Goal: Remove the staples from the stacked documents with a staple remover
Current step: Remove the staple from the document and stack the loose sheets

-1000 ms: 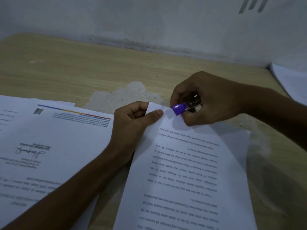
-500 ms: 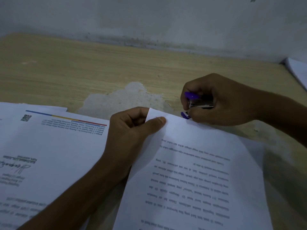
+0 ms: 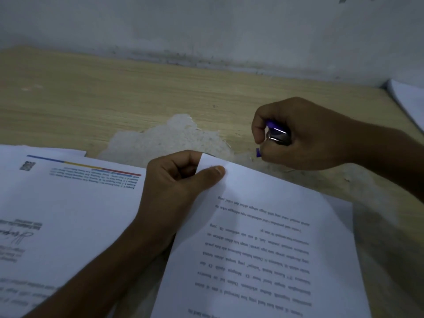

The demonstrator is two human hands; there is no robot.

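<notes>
Withdrawn since the earlier frames, head view: right hand [image 3: 307,141], fingers curled round the purple-and-metal staple remover [image 3: 276,133], now off the pinched corner and apart from the paper, up and to the right, which suggests that corner's staple is out, though no staple can be made out. Left hand [image 3: 176,182]: thumb and curled fingers pinching the far corner of the document [image 3: 263,244], which lies on the table [image 3: 114,99]. Count: hands, two; staple remover, one; document in hand, one; pile of papers [image 3: 68,203] at left, one; further stack [image 3: 410,99] at far right edge, one
</notes>
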